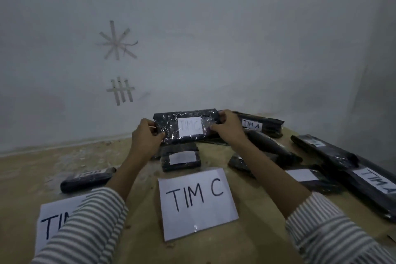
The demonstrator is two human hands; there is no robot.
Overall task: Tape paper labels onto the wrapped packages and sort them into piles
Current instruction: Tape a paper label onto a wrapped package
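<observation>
Fingers point(159, 134) of both hands pinching ends of black TIM C package point(186, 127), raised above floor point(64, 156); glossy wrap, risk of slipping, landing off TIM C sheet point(198, 203).

The sheet point(198, 203) on the floor reads "TIM C". The held package's label point(190, 126) faintly reads "TIM C". A far package's label point(251, 124) reads "TIM A"; the right package's label point(376, 180) shows "TIM A", partly cut off. The left sheet point(56, 221) shows only "TI", the rest being hidden behind a sleeve.
</observation>
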